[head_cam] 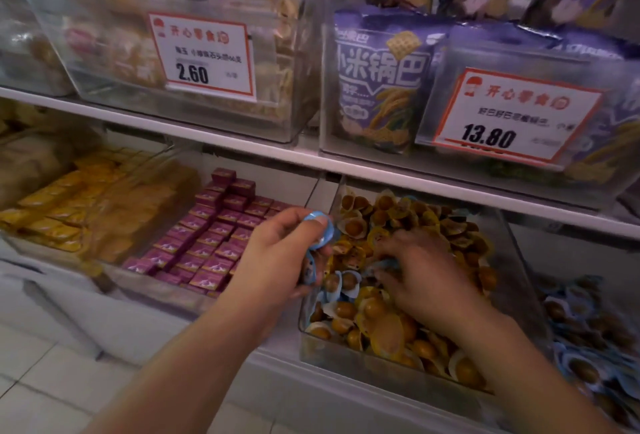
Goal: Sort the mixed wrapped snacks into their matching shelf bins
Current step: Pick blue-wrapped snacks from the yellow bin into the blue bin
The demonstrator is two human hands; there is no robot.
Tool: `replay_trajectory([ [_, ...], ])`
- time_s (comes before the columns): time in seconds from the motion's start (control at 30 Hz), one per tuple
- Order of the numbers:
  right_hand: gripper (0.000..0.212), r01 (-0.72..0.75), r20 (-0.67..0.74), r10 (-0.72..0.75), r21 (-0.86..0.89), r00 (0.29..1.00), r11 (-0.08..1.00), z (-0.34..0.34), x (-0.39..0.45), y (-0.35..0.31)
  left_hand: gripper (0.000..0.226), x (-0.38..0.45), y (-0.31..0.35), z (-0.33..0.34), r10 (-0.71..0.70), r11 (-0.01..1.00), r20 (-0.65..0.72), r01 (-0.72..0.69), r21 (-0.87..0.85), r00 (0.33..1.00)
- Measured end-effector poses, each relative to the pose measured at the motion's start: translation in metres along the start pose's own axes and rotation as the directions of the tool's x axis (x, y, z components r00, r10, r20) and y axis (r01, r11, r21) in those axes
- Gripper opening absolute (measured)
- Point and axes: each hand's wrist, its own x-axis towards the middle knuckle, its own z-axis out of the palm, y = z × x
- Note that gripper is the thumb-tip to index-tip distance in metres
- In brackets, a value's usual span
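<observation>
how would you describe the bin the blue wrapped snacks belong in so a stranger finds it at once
Lower shelf, far right: the clear plastic bin beside the one both hands are in. Its round snacks are nearly all blue-wrapped, while that neighbour's are mostly yellow.

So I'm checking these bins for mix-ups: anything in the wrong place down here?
Yes. Blue-wrapped snacks lie among the yellow-wrapped ones in the middle clear bin; the bin to its right holds blue. The left hand grips several blue ones.
</observation>
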Motion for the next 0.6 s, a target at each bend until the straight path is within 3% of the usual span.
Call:
replay_trajectory([
  [0.1, 0.018, -0.010, -0.148, 0.028, 0.118, 0.989, 0.993, 0.001, 0.001, -0.001, 0.014, -0.001, -0.002, -0.002, -0.029, 1.000, -0.010, 0.029, -0.008, 1.000],
  [0.2, 0.019, 0.038, 0.026, -0.040, 0.053, 0.999, 0.998, 0.015, 0.006, -0.014, 0.017, -0.002, 0.000, -0.003, -0.053, 0.998, -0.033, 0.052, -0.016, 0.998],
  [0.3, 0.048, 0.078, 0.182, -0.062, -0.081, 0.981, 0.994, 0.030, 0.013, -0.024, 0.013, -0.005, 0.002, -0.001, -0.064, 0.998, -0.042, 0.063, -0.009, 0.997],
  [0.37, 0.052, 0.051, 0.194, -0.045, -0.027, 0.980, 0.998, 0.034, 0.018, -0.029, 0.014, -0.005, 0.002, 0.000, -0.067, 0.998, -0.045, 0.066, -0.019, 0.997],
  [0.53, 0.032, 0.078, 0.173, -0.076, -0.002, 0.982, 0.997, 0.042, 0.017, -0.027, 0.012, -0.008, 0.004, 0.002, -0.069, 0.997, -0.043, 0.068, -0.024, 0.997],
  [0.6, 0.034, 0.036, 0.134, -0.047, 0.085, 0.990, 0.996, 0.037, 0.012, -0.022, 0.012, -0.008, 0.004, 0.003, -0.012, 1.000, -0.068, 0.013, 0.010, 0.998],
])
